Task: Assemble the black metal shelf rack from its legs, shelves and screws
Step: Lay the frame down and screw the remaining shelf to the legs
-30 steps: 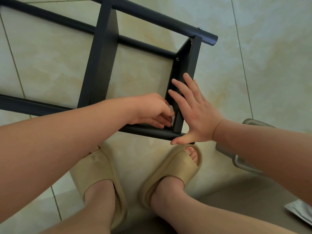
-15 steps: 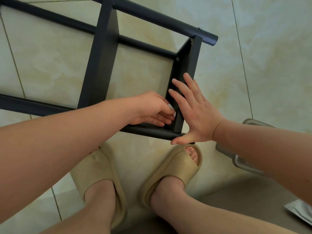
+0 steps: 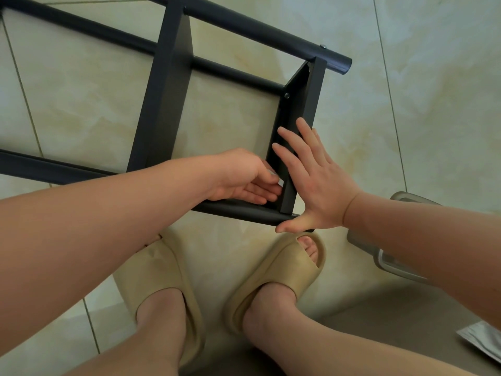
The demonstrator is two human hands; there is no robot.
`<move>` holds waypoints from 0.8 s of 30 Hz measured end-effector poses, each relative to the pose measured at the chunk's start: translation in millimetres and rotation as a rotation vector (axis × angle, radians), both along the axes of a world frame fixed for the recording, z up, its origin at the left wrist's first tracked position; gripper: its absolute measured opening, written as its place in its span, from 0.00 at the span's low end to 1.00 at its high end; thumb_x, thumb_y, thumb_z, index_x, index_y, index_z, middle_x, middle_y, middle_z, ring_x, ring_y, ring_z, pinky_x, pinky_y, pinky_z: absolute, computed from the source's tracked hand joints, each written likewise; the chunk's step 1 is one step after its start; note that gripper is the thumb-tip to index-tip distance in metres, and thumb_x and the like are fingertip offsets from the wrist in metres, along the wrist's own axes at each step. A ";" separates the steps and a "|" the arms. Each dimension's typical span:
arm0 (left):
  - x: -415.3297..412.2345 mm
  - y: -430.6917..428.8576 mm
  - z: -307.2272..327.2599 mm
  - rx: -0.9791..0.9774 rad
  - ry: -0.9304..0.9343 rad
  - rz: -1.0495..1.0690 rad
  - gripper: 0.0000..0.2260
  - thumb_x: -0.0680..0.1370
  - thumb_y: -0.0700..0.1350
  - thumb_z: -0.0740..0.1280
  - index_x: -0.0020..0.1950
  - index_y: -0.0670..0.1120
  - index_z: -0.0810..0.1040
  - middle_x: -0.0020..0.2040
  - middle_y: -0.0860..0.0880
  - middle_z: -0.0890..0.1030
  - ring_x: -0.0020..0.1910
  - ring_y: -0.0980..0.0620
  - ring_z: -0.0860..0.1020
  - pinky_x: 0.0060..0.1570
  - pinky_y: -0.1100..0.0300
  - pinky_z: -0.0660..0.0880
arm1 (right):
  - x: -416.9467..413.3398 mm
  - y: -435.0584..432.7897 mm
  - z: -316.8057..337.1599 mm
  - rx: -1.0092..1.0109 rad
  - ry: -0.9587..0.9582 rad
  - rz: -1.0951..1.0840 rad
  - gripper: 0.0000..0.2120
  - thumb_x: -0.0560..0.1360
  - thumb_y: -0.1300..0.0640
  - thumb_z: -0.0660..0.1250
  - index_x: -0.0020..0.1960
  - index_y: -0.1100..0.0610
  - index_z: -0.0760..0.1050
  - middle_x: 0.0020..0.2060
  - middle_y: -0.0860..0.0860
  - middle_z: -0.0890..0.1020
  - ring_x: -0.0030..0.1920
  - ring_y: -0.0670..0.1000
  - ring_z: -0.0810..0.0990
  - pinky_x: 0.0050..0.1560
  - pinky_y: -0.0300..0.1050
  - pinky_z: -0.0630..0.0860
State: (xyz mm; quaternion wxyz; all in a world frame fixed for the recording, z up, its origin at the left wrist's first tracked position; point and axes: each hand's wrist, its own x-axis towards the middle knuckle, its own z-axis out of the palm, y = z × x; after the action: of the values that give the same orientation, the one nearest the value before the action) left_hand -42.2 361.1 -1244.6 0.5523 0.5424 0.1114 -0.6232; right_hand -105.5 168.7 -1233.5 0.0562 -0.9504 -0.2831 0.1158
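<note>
From the head view, the half-built rack [image 3: 168, 85] lies on its side on the tiled floor [image 3: 406, 131], its tube legs running left to right and its shelves standing on edge between them. The end shelf [image 3: 301, 99] crosses from the far leg [image 3: 257, 31] down to the near leg [image 3: 238, 211], and its long axis points away from the person.

The joint that matters is the near corner, where this shelf meets the near leg. It lies straight ahead of both hands, just beyond the slippers [image 3: 284, 270]. The left hand [image 3: 244, 177] is nearer to it, reaching in from the inner side with its fingers curled toward the corner. A small pale bit shows at its fingertips, but I cannot tell whether they pinch a screw.

The right hand [image 3: 317, 183] is spread flat with straight fingers. It presses on the shelf's outer face, with the thumb along the near leg, and grips nothing. It probably steadies the shelf for fastening.

A screw [image 3: 286, 95] already sits at the shelf's far end.
</note>
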 end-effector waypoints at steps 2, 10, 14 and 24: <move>-0.1 0.1 0.3 0.008 -0.026 -0.035 0.02 0.80 0.39 0.66 0.49 0.43 0.78 0.40 0.46 0.86 0.40 0.51 0.85 0.42 0.58 0.81 | 0.4 -0.3 0.8 -0.006 0.003 -0.002 0.63 0.66 0.17 0.53 0.76 0.70 0.62 0.77 0.67 0.59 0.79 0.71 0.48 0.78 0.69 0.50; -0.8 -0.5 1.1 0.023 -0.090 -0.101 0.02 0.80 0.38 0.66 0.48 0.44 0.78 0.38 0.47 0.86 0.37 0.53 0.85 0.42 0.58 0.80 | 0.4 0.0 0.8 -0.022 0.010 0.000 0.63 0.65 0.16 0.54 0.76 0.70 0.61 0.78 0.67 0.59 0.79 0.70 0.47 0.78 0.68 0.48; 0.6 -1.1 2.3 0.029 -0.134 -0.145 0.03 0.80 0.38 0.66 0.48 0.44 0.78 0.37 0.47 0.85 0.37 0.52 0.84 0.43 0.58 0.80 | 0.6 -0.4 0.5 -0.017 0.007 0.000 0.63 0.65 0.17 0.55 0.76 0.70 0.62 0.78 0.67 0.59 0.79 0.70 0.48 0.78 0.68 0.49; -2.5 1.9 7.9 0.038 -0.199 -0.234 0.06 0.80 0.36 0.65 0.46 0.43 0.78 0.39 0.45 0.85 0.39 0.51 0.83 0.46 0.59 0.80 | 0.1 -0.2 0.9 -0.017 0.012 -0.005 0.63 0.65 0.17 0.55 0.76 0.70 0.62 0.78 0.67 0.59 0.79 0.71 0.48 0.78 0.69 0.49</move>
State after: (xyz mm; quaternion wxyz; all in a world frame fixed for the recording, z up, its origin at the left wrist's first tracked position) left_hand -44.7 363.0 -1236.7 0.4738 0.6210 0.0040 -0.6244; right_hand -105.3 168.5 -1232.7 0.0500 -0.9508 -0.2796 0.1236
